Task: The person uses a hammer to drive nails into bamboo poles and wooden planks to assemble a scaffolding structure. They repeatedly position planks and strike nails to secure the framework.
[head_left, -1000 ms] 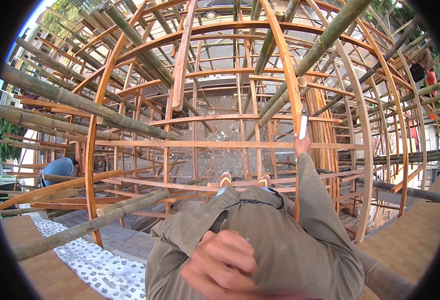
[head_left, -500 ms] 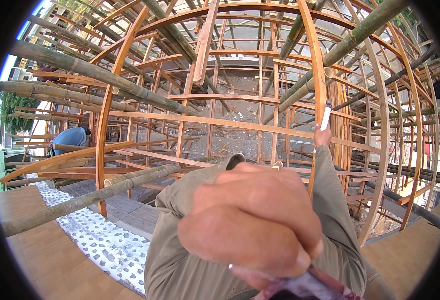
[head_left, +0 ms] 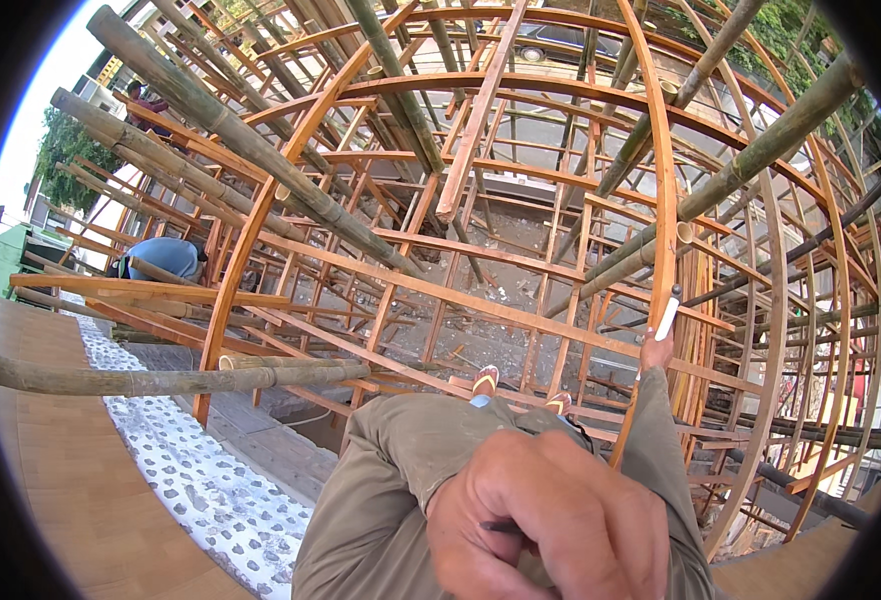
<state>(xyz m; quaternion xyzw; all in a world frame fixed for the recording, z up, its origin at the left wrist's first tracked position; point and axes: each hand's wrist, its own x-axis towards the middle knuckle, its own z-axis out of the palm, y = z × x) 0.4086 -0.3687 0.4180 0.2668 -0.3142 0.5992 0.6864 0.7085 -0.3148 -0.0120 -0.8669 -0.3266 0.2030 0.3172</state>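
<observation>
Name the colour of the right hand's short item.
The short item is white, dark-tipped; best in head view.

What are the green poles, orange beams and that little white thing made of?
The green poles look like smooth bamboo: ringed joints. The orange beams seem bare wood: square edges, brownish. The white thing may be smooth plastic, evenly white; too small to tell.

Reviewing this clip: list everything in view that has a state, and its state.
White object: tilted, dark tip uppermost
Right hand: closed around it, by the upright timber
Left hand: half-curled, contents unclear
Sandals: worn
Left foreground bamboo pole: lying crosswise
Person in blue: bent over
</observation>
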